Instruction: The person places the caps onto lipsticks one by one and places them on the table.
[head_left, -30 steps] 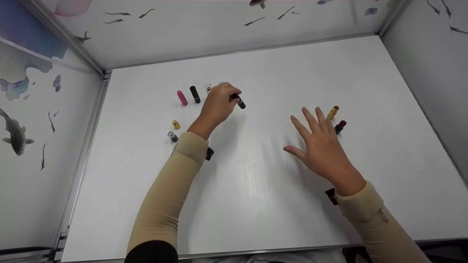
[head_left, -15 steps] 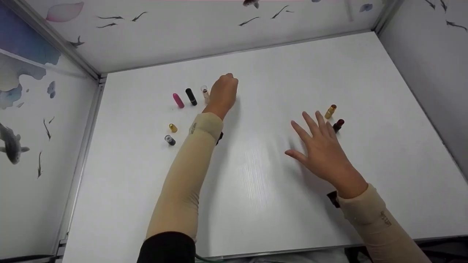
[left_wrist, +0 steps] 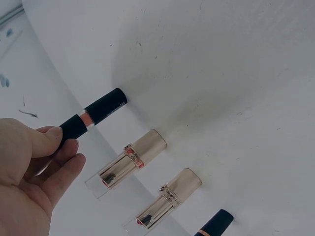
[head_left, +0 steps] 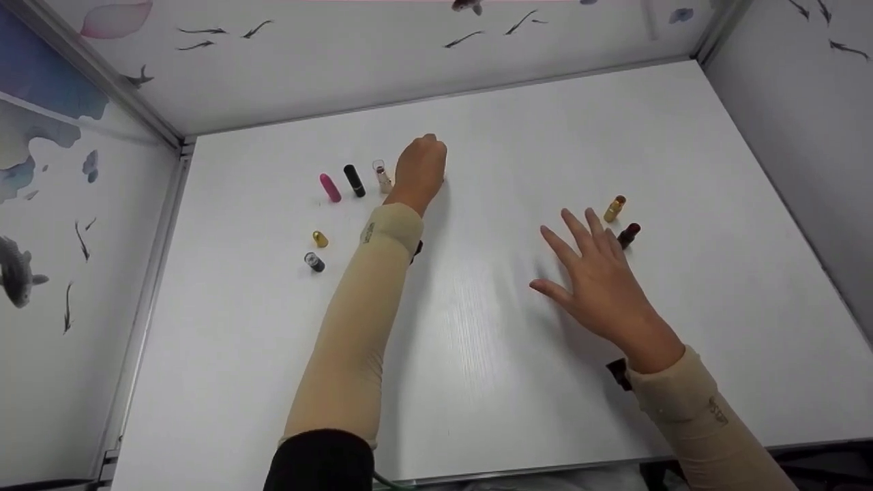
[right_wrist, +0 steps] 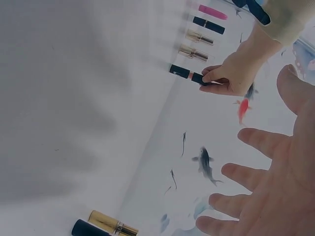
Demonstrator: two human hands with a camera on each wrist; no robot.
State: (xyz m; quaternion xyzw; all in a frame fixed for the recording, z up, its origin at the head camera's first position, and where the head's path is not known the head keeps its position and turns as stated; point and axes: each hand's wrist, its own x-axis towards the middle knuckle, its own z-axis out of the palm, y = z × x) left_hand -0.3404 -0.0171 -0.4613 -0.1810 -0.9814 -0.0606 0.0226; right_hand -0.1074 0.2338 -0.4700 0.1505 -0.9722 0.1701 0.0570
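My left hand [head_left: 421, 170] is at the far side of the table, at the right end of a row of lipsticks. In the left wrist view its thumb and fingers pinch the top of a black lipstick [left_wrist: 106, 105] with a rose-gold band, held upright; the head view hides it behind the hand. Beside it stand two gold lipsticks with clear caps [left_wrist: 142, 150] [left_wrist: 182, 184]. My right hand [head_left: 600, 286] has its fingers spread and holds nothing. Just past its fingertips stand an uncapped gold lipstick [head_left: 615, 209] and an uncapped black lipstick [head_left: 629, 235] with a dark red tip.
Further left in the row are a black lipstick [head_left: 354, 181] and a pink one [head_left: 330, 187]. Nearer the front left lie a small gold cap [head_left: 320, 239] and a dark cap with a clear end [head_left: 314, 262]. Walls enclose the white table [head_left: 477, 409] at the back and sides.
My left hand has carried the black lipstick away from me to the row's right end, then barely shifted over the last half second. My right hand has stayed nearly still.
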